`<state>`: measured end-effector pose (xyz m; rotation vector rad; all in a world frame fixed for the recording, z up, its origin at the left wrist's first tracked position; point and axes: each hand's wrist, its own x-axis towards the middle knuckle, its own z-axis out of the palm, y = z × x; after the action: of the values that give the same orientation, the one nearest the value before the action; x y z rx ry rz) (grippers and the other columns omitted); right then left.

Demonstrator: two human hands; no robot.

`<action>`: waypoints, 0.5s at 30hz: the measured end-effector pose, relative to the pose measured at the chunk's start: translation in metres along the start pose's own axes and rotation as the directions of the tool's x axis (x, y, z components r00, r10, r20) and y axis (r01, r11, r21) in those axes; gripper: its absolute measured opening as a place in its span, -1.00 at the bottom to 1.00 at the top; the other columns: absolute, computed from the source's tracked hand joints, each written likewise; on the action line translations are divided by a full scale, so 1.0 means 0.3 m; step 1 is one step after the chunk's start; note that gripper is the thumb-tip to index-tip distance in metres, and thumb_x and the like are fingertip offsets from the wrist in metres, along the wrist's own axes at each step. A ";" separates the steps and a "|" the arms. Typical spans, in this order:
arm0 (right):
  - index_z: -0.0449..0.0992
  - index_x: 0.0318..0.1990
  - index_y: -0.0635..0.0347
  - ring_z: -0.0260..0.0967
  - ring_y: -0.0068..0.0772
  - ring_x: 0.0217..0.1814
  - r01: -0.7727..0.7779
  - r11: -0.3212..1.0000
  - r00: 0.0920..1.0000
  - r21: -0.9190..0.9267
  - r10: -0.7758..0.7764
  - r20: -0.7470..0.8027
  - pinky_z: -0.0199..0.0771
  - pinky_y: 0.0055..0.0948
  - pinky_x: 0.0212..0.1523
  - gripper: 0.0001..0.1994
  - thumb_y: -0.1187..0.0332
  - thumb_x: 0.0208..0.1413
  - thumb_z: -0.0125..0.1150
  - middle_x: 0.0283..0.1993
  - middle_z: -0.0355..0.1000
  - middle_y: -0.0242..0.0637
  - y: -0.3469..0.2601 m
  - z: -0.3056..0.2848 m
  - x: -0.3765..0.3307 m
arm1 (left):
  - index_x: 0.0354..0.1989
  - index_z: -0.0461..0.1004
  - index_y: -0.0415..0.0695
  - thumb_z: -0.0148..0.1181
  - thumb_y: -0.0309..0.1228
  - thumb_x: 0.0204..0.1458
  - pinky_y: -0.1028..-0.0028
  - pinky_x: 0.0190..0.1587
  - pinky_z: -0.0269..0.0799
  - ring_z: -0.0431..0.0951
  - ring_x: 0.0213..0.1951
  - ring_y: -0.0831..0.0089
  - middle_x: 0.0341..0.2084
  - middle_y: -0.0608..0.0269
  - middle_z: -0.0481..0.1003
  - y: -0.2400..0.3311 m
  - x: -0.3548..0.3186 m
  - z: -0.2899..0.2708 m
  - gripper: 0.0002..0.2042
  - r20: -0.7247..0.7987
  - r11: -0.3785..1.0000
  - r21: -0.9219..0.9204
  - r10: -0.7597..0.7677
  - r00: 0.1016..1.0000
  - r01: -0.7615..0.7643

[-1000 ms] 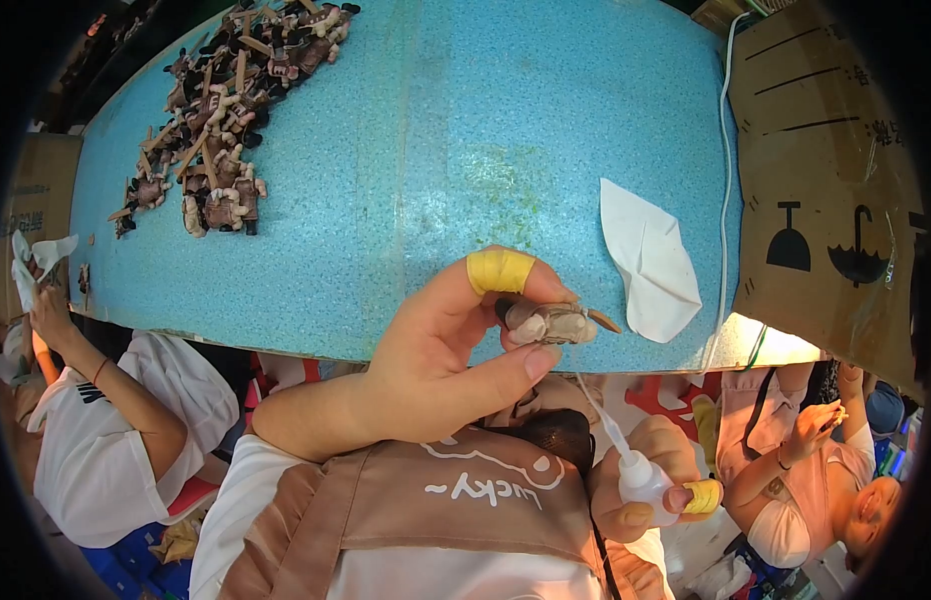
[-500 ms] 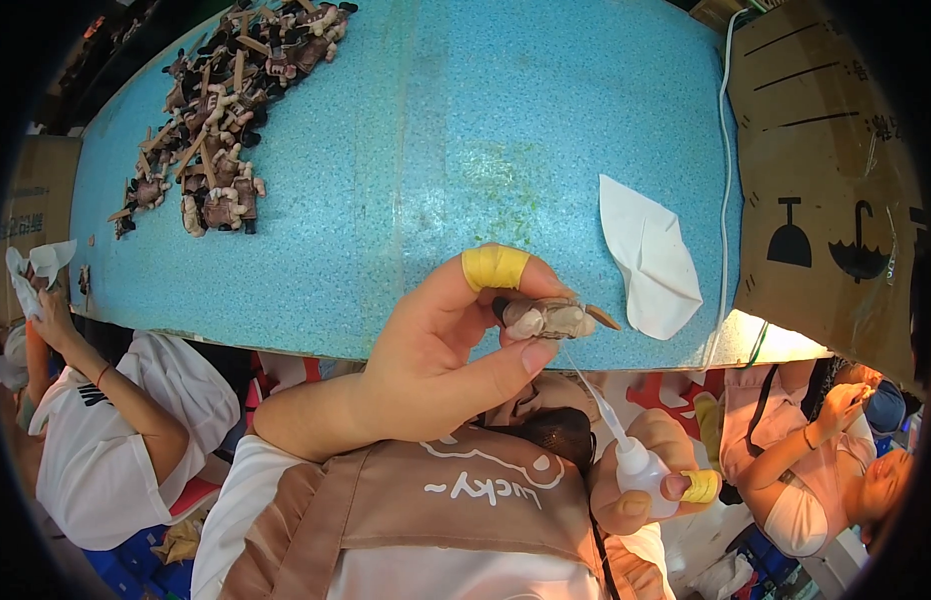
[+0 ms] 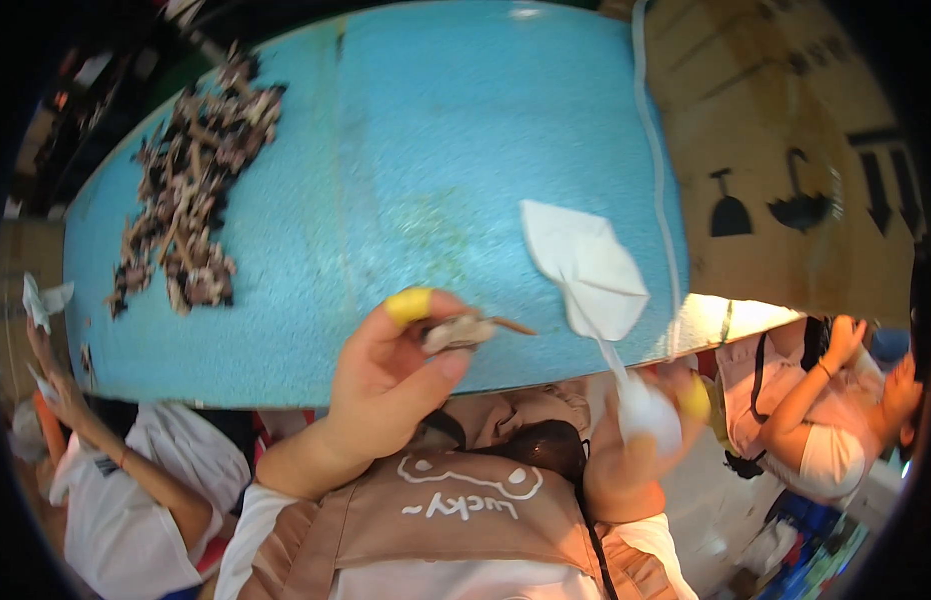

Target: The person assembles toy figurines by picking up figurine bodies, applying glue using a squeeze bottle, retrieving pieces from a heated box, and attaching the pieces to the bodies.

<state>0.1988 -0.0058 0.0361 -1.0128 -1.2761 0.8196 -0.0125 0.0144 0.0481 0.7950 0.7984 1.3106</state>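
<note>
Left hand (image 3: 391,385), yellow guard on the index tip, is pinching a small brown-grey piece (image 3: 464,330) with a thin stick poking out, at frame centre just over the near edge of the blue table (image 3: 466,180). Right hand (image 3: 636,450), lower right and motion-blurred, is gripping a small white squeeze bottle (image 3: 648,415), nozzle rising toward the white paper scrap (image 3: 586,265). Looks like a glue-application step: nozzle tip needs bringing to the pinched piece; finished pieces (image 3: 191,190) are piling upper left.

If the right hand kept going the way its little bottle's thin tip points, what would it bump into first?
Most likely the white folded paper lying on the blue table. The right hand is blurred, but its white squeeze bottle points its nozzle up at the paper's lower edge; depth is unclear.
</note>
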 end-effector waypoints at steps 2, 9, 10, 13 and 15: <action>0.22 0.01 0.30 0.27 -0.52 -0.34 -0.175 0.984 0.984 -0.040 0.173 -0.043 0.30 -0.54 -0.34 -0.55 0.33 -0.03 0.14 -0.28 0.32 -0.28 0.038 0.001 0.090 | -0.07 0.25 -0.24 0.05 -0.65 -0.06 0.49 -0.09 0.26 0.39 -0.14 0.45 -0.20 0.13 0.37 -0.005 -0.008 -0.011 -0.67 -0.009 0.999 0.038 0.016 1.000 -0.016; 0.32 -0.16 0.28 0.36 -0.43 -0.23 -0.051 0.976 0.981 -0.210 0.088 0.172 0.32 -0.46 -0.18 -0.70 0.42 -0.08 0.18 -0.28 0.37 -0.27 0.125 0.025 0.384 | -0.03 0.20 -0.16 0.06 -0.51 -0.03 0.52 -0.35 0.33 0.39 -0.28 0.47 -0.18 0.18 0.35 -0.024 -0.005 0.001 -0.65 -0.128 0.997 0.058 0.060 0.990 -0.053; 0.32 -0.16 0.28 0.36 -0.43 -0.23 -0.038 0.976 0.990 -0.213 0.066 0.125 0.32 -0.46 -0.18 -0.70 0.42 -0.08 0.18 -0.28 0.37 -0.27 0.129 0.019 0.408 | -0.03 0.20 -0.16 0.06 -0.51 -0.03 0.52 -0.35 0.33 0.39 -0.28 0.47 -0.18 0.18 0.35 -0.022 -0.005 0.011 -0.65 -0.077 0.996 0.069 0.059 0.995 -0.054; 0.30 -0.18 0.27 0.35 -0.22 -0.23 0.059 0.924 0.998 -0.378 -0.047 0.039 0.30 -0.36 -0.17 -0.67 0.45 -0.15 0.19 -0.28 0.36 -0.16 0.188 0.003 0.447 | -0.04 0.20 -0.16 0.06 -0.52 -0.03 0.54 -0.40 0.37 0.42 -0.32 0.43 -0.19 0.11 0.35 -0.031 0.005 0.024 -0.66 -0.125 0.995 0.081 0.059 0.990 -0.049; 0.28 -0.18 0.26 0.31 -0.03 -0.24 -0.002 0.777 0.998 -0.630 0.045 0.052 0.29 -0.27 -0.17 -0.62 0.47 -0.24 0.20 -0.28 0.35 -0.08 0.202 0.007 0.437 | -0.04 0.20 -0.15 0.05 -0.52 -0.02 0.53 -0.40 0.37 0.41 -0.33 0.43 -0.19 0.12 0.35 -0.028 0.014 0.037 -0.66 -0.109 0.995 0.087 0.053 0.993 -0.044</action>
<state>0.2177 0.1371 0.0276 -1.5463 -1.6485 0.4330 0.0016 0.0173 0.0464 0.8181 0.9333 1.3809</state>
